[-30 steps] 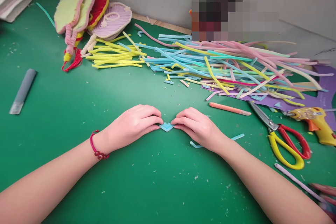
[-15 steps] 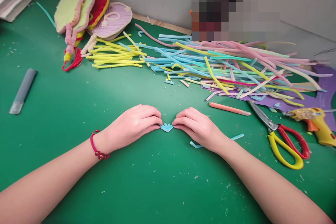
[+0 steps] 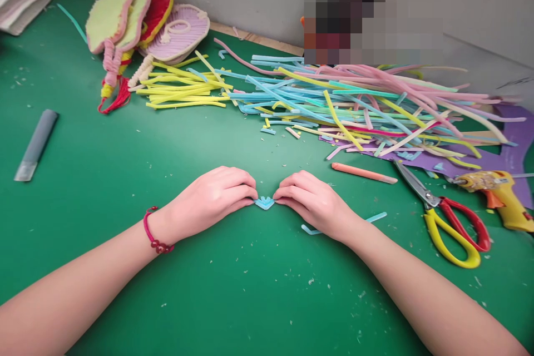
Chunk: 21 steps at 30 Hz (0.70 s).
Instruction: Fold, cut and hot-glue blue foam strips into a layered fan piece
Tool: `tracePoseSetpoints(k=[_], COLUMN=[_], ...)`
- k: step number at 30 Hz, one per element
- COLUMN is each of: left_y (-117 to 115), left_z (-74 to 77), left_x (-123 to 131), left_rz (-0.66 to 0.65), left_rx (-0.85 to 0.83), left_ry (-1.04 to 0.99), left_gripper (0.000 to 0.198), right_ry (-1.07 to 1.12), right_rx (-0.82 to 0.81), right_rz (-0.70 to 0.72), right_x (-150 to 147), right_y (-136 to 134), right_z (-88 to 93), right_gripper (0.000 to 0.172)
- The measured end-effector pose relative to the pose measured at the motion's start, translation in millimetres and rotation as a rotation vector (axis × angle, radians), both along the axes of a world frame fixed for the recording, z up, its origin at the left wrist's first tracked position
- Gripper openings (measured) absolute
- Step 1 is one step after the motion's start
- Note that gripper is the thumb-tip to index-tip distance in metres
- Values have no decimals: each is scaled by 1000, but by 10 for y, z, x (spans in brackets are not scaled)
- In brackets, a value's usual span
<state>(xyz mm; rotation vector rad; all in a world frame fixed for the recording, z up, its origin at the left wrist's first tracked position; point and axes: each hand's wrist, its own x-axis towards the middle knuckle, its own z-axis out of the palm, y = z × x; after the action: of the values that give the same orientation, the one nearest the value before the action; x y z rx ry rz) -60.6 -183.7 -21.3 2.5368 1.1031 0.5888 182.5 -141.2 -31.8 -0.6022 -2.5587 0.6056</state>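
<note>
A small light-blue folded strip piece (image 3: 264, 203), fan-shaped, lies on the green mat (image 3: 125, 156) in front of me. My left hand (image 3: 211, 197), with a red bead bracelet at the wrist, pinches its left end with curled fingers. My right hand (image 3: 315, 200) pinches its right end the same way. Both hands rest on the mat and press the piece from either side. A short blue strip (image 3: 375, 217) pokes out from under my right hand.
A big heap of coloured foam strips (image 3: 354, 105) lies behind, yellow strips (image 3: 183, 89) left of it. Finished fan-like pieces (image 3: 137, 22) sit at the far left. Scissors (image 3: 450, 217), a yellow glue gun (image 3: 496, 189), an orange stick (image 3: 362, 172) and a grey knife (image 3: 35, 144) lie around.
</note>
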Motion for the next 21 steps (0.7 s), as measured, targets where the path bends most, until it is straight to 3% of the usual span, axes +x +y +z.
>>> tracePoseSetpoints(k=[21], left_y=[14], left_z=[-15], left_x=[-9], left_rz=[1], left_rx=[-37], left_ry=[-4], left_gripper=[21], right_ry=[11], right_rx=[-63], right_rz=[14], right_x=[29], right_y=[27], right_z=[25], right_gripper=[15])
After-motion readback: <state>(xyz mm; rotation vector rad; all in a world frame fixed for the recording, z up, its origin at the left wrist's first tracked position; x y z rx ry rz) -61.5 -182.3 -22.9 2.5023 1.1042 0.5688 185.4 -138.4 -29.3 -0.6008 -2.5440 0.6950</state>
